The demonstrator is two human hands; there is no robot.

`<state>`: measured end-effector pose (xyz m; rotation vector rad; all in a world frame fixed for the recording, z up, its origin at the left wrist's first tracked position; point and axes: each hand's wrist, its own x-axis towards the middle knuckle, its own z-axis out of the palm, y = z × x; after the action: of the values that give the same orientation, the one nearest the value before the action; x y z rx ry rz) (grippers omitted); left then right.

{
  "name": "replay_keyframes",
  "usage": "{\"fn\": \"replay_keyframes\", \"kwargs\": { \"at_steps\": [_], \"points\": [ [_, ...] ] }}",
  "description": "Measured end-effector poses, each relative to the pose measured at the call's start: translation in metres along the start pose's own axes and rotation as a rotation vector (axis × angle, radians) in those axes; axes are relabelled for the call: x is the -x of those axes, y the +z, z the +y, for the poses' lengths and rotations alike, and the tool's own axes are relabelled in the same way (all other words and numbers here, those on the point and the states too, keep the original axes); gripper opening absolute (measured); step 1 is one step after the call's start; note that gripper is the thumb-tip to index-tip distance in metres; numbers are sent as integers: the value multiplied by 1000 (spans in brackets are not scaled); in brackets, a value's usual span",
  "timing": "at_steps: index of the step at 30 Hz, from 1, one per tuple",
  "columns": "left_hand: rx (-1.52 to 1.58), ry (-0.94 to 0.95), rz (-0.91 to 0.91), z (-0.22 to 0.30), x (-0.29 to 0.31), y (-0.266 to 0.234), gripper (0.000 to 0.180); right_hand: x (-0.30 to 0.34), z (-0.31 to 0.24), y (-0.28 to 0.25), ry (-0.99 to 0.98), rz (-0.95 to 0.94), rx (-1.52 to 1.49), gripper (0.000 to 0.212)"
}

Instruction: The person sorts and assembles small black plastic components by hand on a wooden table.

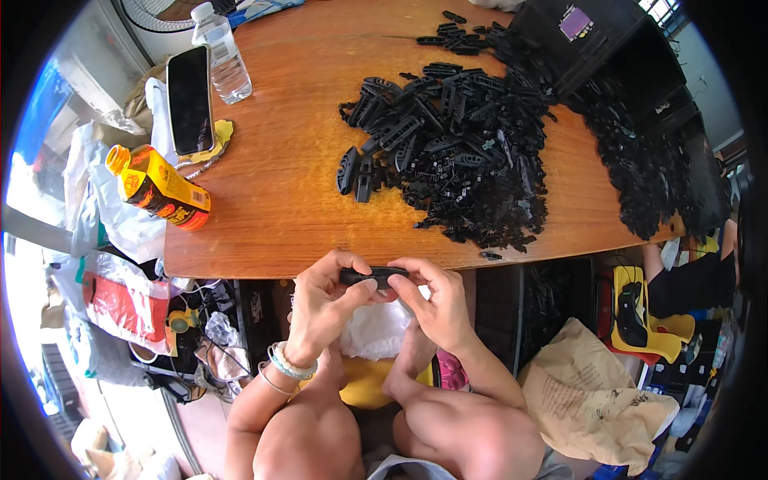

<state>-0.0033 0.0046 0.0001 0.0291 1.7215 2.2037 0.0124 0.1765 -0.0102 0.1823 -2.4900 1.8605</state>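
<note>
Just beyond my knees, at the table's near edge, a long black plastic part (376,274) is held level between both hands. My left hand (322,308) is closed on its left end, with thumb and fingers pinching it. At the other end my right hand (438,302) pinches it the same way. The fingers hide some of the part, so its exact kind cannot be made out. Past my hands, a heap of similar black plastic parts (448,152) lies on the wooden table (272,176), larger pieces at the back and smaller bits toward me.
Left on the table are a yellow-and-black drink bottle (172,192), a phone (190,100) and a clear water bottle (224,60). Black bins (624,56) with more dark parts stand at the right. Below lies a brown paper bag (592,392); another person's arm (652,260) shows near a yellow chair (632,312).
</note>
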Motion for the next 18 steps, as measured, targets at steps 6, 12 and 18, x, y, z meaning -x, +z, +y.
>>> {"fn": "replay_keyframes", "kwargs": {
  "at_steps": [6, 12, 18],
  "points": [
    [25, -11, -34, -5, -5, 4, 15, -1, 11, -2, 184, -2, -361, 24],
    [-690, 78, -338, 8, -17, -19, 17, -1, 19, -32, 303, -238, -229, 25],
    [-964, 374, 279, 7, -91, -30, 23, -20, 26, -28, 310, -111, -206, 21]
  ]
}}
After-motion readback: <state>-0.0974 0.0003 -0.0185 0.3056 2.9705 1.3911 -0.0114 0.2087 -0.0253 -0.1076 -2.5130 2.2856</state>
